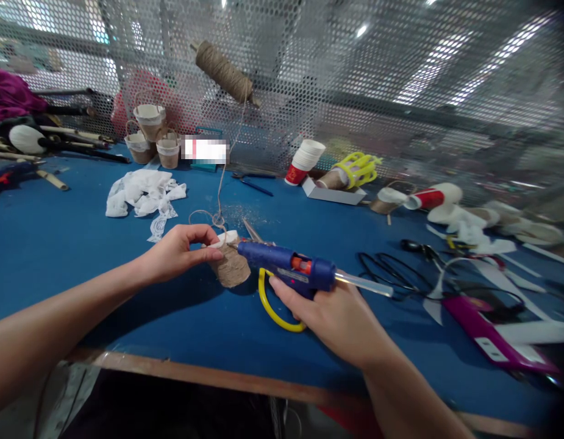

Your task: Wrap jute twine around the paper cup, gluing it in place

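My left hand [185, 251] pinches the rim of a small paper cup [233, 268] wrapped in brown twine, tilted just above the table. A white band shows at the cup's rim. My right hand [334, 311] is wrapped round a blue hot glue gun [282, 259], a clear glue stick [366, 283] poking out of its back. The gun's nozzle meets or nearly meets the cup near the rim; I cannot tell which. Scissors with yellow handles [271, 308] lie beneath the gun. Loose twine [221, 189] runs from the cup up to a hanging spool [222, 70].
White lace [142, 190] lies left on the blue table [71, 256]. Finished twine-covered baskets [168, 152] stand at the back left. Stacked paper cups [304, 161] are at the back. A purple power strip [480, 332], black cables [391, 274] and paper strips crowd the right.
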### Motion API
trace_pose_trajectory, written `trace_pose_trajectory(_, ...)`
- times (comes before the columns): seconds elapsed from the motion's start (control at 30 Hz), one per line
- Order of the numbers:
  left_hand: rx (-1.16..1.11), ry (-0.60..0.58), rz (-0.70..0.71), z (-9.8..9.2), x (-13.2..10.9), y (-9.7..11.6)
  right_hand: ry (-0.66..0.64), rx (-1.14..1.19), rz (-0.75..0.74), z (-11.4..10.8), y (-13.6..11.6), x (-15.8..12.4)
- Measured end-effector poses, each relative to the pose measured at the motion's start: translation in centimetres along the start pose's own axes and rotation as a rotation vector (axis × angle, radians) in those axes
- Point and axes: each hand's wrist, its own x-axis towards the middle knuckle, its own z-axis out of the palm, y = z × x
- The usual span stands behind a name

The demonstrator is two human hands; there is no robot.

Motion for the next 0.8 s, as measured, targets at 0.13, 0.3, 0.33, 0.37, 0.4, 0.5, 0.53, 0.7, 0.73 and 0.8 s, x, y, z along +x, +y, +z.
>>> trace_pose_trajectory(0.13, 0.006, -0.005, 0.017, -0.09, 0.03, -0.02, -0.010, 0.049, 0.083, -0.01, 0.54, 0.04)
trace_pose_trajectory(0.3, 0.023, -0.009, 0.028, -0.18, 0.01, -0.17, -0.022, 0.113, 0.142, 0.00, 0.24, -0.14)
trace_pose_trajectory(0.33, 0.021, -0.012, 0.029, -0.19, 0.00, -0.19, -0.028, 0.117, 0.141, -0.02, 0.08, -0.19)
trace_pose_trajectory(0.37, 0.018, -0.015, 0.031, -0.20, 0.00, -0.21, -0.034, 0.120, 0.139, -0.06, -0.05, -0.21)
trace_pose_trajectory(0.4, 0.016, -0.018, 0.030, -0.20, 0.00, -0.22, -0.033, 0.120, 0.136, -0.11, -0.13, -0.22)
trace_pose_trajectory(0.5, 0.008, -0.023, 0.027, -0.20, 0.00, -0.26, -0.020, 0.119, 0.114, -0.24, 0.00, -0.16)
trace_pose_trajectory(0.53, 0.006, -0.023, 0.025, -0.19, 0.01, -0.26, -0.019, 0.120, 0.104, -0.27, 0.13, -0.14)
trace_pose_trajectory(0.7, -0.007, -0.019, 0.012, -0.19, 0.00, -0.24, -0.040, 0.098, 0.078, -0.27, 0.46, -0.12)
trace_pose_trajectory(0.73, -0.012, -0.021, 0.008, -0.19, 0.00, -0.23, -0.037, 0.094, 0.089, -0.26, 0.43, -0.09)
trace_pose_trajectory(0.8, -0.016, -0.025, 0.007, -0.18, -0.01, -0.22, -0.022, 0.084, 0.119, -0.22, 0.39, 0.02)
